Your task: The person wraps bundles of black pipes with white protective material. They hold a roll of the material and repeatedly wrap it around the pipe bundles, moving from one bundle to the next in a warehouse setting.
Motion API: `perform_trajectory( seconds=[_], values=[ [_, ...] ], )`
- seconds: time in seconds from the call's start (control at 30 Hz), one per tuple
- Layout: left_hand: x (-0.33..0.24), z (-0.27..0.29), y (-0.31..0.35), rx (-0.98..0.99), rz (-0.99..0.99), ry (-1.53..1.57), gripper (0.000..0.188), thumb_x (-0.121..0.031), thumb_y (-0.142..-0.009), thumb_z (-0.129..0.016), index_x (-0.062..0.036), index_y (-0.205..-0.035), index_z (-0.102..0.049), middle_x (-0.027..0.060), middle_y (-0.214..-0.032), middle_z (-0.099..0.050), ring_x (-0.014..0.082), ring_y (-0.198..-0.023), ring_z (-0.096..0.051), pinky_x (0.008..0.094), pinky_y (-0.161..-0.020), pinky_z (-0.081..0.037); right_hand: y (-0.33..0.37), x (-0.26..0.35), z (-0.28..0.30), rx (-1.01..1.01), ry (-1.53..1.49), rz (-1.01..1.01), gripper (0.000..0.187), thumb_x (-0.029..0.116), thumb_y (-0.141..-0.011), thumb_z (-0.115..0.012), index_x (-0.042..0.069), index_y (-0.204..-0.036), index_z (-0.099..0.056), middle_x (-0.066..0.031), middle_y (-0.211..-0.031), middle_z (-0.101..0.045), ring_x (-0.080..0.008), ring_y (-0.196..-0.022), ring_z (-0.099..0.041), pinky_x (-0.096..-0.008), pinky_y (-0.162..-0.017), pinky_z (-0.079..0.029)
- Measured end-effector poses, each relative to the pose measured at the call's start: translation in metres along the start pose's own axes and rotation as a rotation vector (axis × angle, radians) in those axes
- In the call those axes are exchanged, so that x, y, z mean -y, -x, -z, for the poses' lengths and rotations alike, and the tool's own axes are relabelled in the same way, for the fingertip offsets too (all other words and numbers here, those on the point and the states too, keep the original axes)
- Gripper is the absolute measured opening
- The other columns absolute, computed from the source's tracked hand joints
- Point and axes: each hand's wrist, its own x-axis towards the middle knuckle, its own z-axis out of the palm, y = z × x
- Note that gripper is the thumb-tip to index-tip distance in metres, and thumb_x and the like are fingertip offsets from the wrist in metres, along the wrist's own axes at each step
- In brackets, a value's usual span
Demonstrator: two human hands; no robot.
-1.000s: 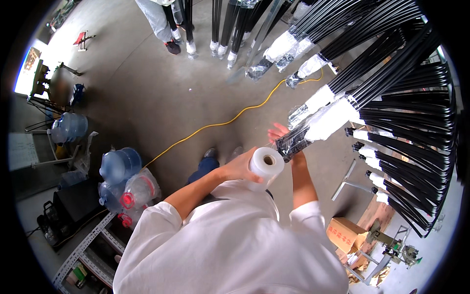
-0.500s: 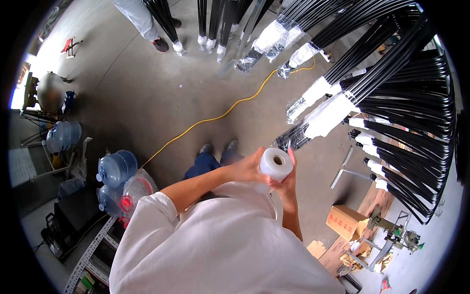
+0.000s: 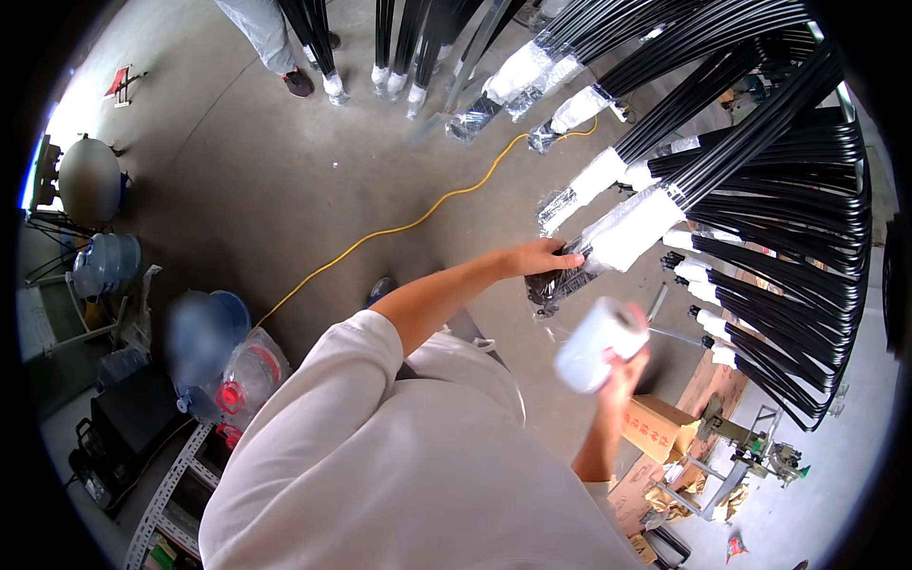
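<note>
My left hand (image 3: 543, 257) grips the lower end of a thick bundle of long black cables or hoses (image 3: 750, 133); which of these they are I cannot tell. Clear film covers the bundle's dark tip, and a white wrapping (image 3: 632, 230) is wound around it just above. In my right hand (image 3: 622, 373) is a roll of clear stretch film (image 3: 594, 350), tilted and blurred by motion. It is held below and to the right of the bundle's tip, and a faint strand of film seems to run between them.
More black bundles hang from a rack on the right (image 3: 826, 256). A yellow cord (image 3: 418, 224) crosses the floor. Large water bottles (image 3: 233, 332) stand at left, above a perforated metal shelf (image 3: 176, 484). A cardboard box (image 3: 655, 427) sits at lower right. Another person's leg (image 3: 261, 38) shows far left.
My left hand has left the film roll and taken hold of the bundle's wrapped end. My right hand has carried the roll down and to the right, tilting it.
</note>
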Motion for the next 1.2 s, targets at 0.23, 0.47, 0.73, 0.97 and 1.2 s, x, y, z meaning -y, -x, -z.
perform_trajectory(
  seconds=[0.23, 0.47, 0.73, 0.97, 1.2],
  values=[
    [-0.003, -0.003, 0.037, -0.014, -0.104, 0.047, 0.077, -0.053, -0.075, -0.058, 0.0057, -0.118, -0.034, 0.0125, -0.106, -0.047, 0.0196, -0.101, -0.045, 0.0311, -0.088, -0.036, -0.09, -0.095, 0.059, -0.128, 0.062, -0.105, 0.057, 0.015, -0.068, -0.067, -0.002, -0.118, -0.044, -0.0122, -0.099, -0.056, -0.02, -0.088, -0.055, -0.0283, -0.08, -0.044],
    [-0.026, -0.004, 0.074, -0.226, -0.342, -0.655, 0.091, -0.039, -0.057, -0.074, 0.0032, -0.123, -0.029, 0.0235, -0.117, -0.037, 0.0352, -0.112, -0.034, 0.0376, -0.094, -0.03, -0.119, -0.209, -0.059, 0.367, -0.306, -0.355, 0.048, 0.023, -0.076, -0.06, -0.001, -0.115, -0.046, -0.0112, -0.099, -0.058, -0.0211, -0.089, -0.056, -0.0299, -0.08, -0.044],
    [-0.045, 0.024, 0.063, 0.028, -0.108, -0.585, 0.083, -0.034, -0.058, -0.075, -0.002, -0.122, -0.034, 0.0156, -0.11, -0.047, 0.0265, -0.105, -0.045, 0.0342, -0.092, -0.032, -0.128, -0.191, -0.093, 0.524, -0.643, -0.618, 0.049, 0.027, -0.077, -0.059, -0.001, -0.115, -0.046, -0.0111, -0.101, -0.057, -0.022, -0.09, -0.056, -0.0312, -0.081, -0.045],
    [-0.036, 0.002, 0.052, -0.005, -0.116, -0.441, 0.079, -0.028, -0.059, -0.075, -0.0017, -0.121, -0.033, 0.0136, -0.106, -0.051, 0.0243, -0.101, -0.05, 0.0338, -0.087, -0.037, -0.055, -0.204, -0.057, 0.347, -0.91, -0.8, 0.05, 0.03, -0.078, -0.058, -0.001, -0.116, -0.046, -0.0109, -0.102, -0.057, -0.0227, -0.091, -0.057, -0.0322, -0.081, -0.045],
    [-0.028, -0.033, 0.047, -0.127, -0.211, -0.18, 0.064, -0.02, -0.063, -0.071, -0.0009, -0.113, -0.037, 0.0113, -0.098, -0.053, 0.0184, -0.092, -0.052, 0.031, -0.082, -0.041, 0.028, -0.18, -0.059, 0.133, -1.258, -0.391, 0.08, 0.05, -0.071, -0.063, 0.005, -0.127, -0.028, -0.0103, -0.124, -0.042, -0.0241, -0.115, -0.041, -0.0387, -0.094, -0.035]
  ],
)
